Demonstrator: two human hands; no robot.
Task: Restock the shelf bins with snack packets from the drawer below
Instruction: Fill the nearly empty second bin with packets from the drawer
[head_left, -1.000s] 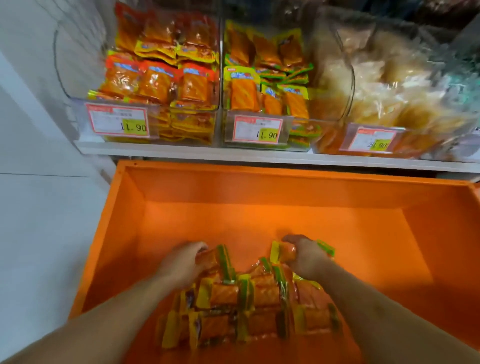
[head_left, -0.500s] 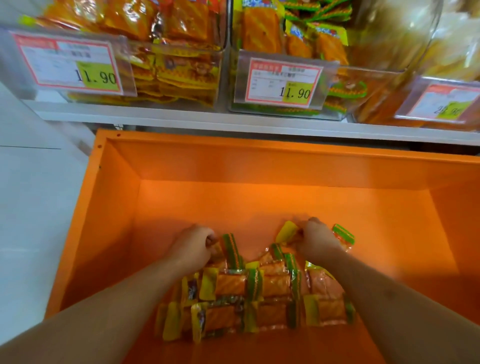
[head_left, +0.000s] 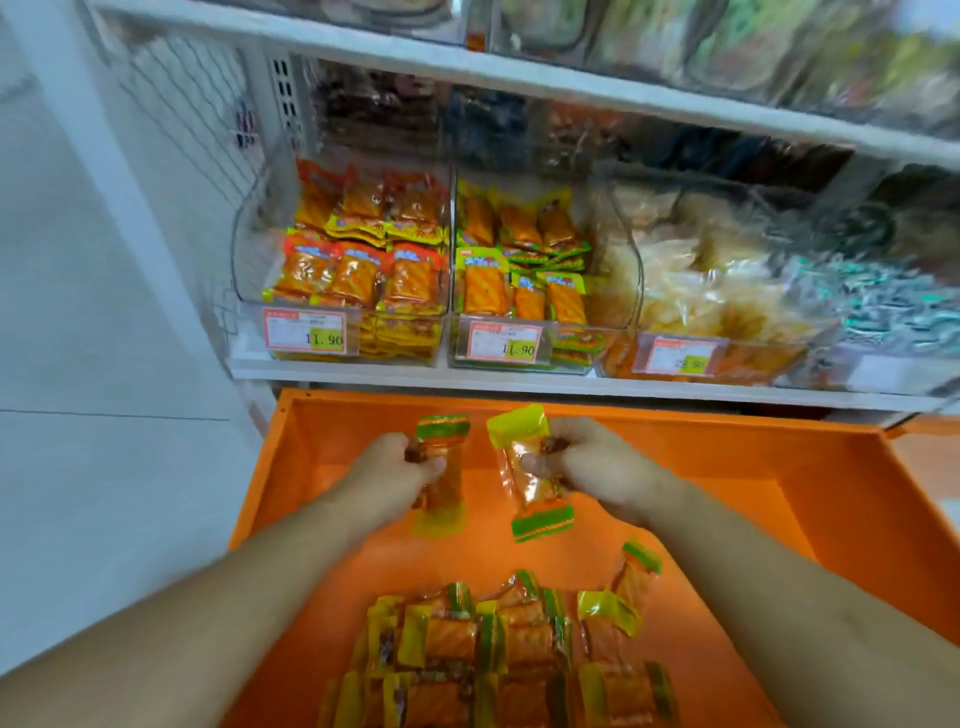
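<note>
While each hand grips one packet above the drawer (head_left: 831, 467) — left hand (head_left: 400, 467), left packet (head_left: 441, 483); right hand (head_left: 582, 467), right packet (head_left: 524, 467) — transfer underway; next: raise both into the green-edged bin (head_left: 613, 291)

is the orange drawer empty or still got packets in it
Not empty. A pile of packets lies on the orange drawer floor, while the left hand and right hand each hold one above.

I can't read the small print on the price tag (head_left: 305, 332) of the left bin; right of it the far bins (head_left: 878, 312) smear into blur. Below it, the packet pile (head_left: 498, 649) runs off the bottom edge.
</note>
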